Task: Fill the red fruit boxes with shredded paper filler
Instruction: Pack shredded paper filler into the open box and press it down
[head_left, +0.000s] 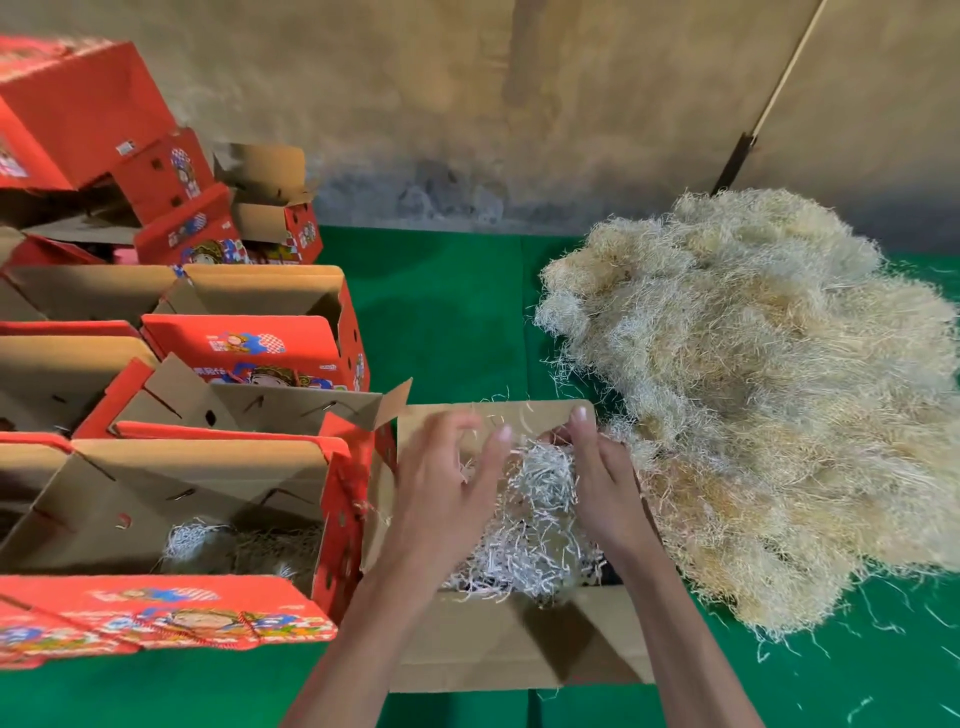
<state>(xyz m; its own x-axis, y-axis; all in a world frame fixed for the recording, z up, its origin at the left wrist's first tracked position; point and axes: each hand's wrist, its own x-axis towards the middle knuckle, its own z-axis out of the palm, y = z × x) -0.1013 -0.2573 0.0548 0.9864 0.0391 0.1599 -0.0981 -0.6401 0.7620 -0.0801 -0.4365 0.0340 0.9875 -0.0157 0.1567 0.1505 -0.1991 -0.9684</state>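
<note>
While both hands work above the open box (498, 644) at the bottom centre, white shredded paper (530, 535) lies heaped inside it. The left hand (447, 483) hangs over the filler with fingers spread and loosely bent, a few strands around the fingertips; whether it truly holds any cannot be told. The right hand (597, 478) has its fingers curled into a tuft at the top of the heap, by the far flap. Just right of the box, touching its side, a big pile of tan shredded filler (769, 395) spreads over the green mat (447, 322). To the left, touching it, a red fruit box (171, 613) stands open with a little filler on its bottom. More red boxes (249, 348) stand and stack behind it.
</note>
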